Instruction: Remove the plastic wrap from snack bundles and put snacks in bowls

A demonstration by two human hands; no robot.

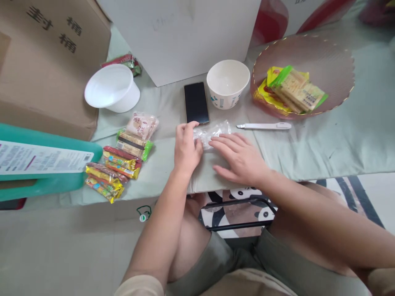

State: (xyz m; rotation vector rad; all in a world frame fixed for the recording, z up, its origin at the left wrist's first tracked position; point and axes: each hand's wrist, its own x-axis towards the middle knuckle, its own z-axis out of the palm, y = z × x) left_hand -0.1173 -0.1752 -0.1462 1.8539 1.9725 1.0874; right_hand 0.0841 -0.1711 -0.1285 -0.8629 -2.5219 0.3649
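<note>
A crumpled clear plastic bag (212, 133) lies on the cloth between my hands. My left hand (187, 149) is closed at the bag's left end, its fingers curled and the thumb against the plastic. My right hand (237, 159) lies flat with its fingers stretched out, the fingertips touching the bag's right part. Just beyond the bag is a black phone (196, 102), screen up. Behind my right hand stands a white paper bowl (227, 78) with a blue print. A white utility knife (265, 126) lies to the right of the bag, its blade tip out.
Several packaged snacks (121, 158) lie left of my hands, near a white plastic bowl (112, 88) tipped on its side. A pink scalloped basin (336, 78) with snack packs stands at right. A cardboard box (46, 74), a teal container (49, 181) and a white box (185, 37) border the table.
</note>
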